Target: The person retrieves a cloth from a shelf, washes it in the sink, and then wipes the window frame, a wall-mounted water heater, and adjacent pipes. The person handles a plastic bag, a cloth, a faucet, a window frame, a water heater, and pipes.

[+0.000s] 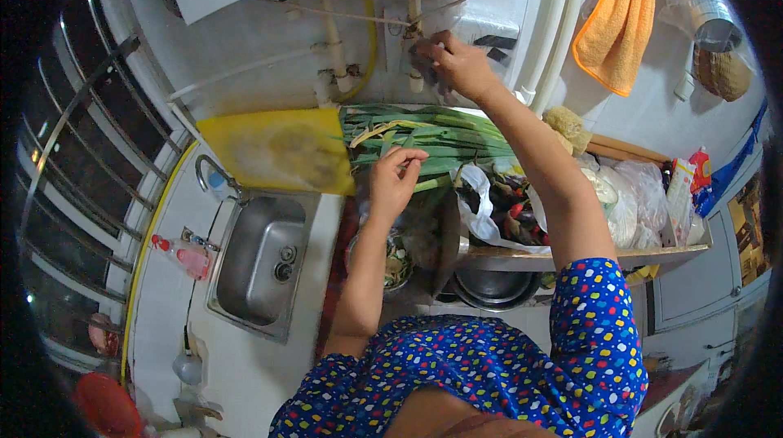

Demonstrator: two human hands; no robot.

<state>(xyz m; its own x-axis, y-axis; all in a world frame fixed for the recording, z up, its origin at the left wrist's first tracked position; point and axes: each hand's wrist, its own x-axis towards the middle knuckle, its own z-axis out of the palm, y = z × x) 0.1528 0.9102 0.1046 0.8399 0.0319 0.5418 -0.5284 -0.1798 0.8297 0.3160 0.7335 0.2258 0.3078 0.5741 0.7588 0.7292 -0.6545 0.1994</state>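
My right hand (460, 65) is raised near the wall pipes with its fingers bent around something dark and blurred; what it is cannot be made out. Lower and to the left, my left hand (394, 181) hovers over the near edge of a pile of long green leeks (428, 132), fingers loosely curled and nothing seen in them. A yellow board or sheet (263, 147) lies left of the leeks. On the shelf below my right forearm, a white plastic bag (479, 205) stands open around dark and red vegetables. Partly behind my left forearm is a bowl with food scraps (396, 260).
A steel sink (263, 260) with a faucet (229, 178) is at left, beside a pink soap bottle (189, 256). Pipes (415, 28) run down the wall. An orange towel (618, 25) hangs at right above plastic bags (630, 199). Metal basins (495, 285) sit below the shelf.
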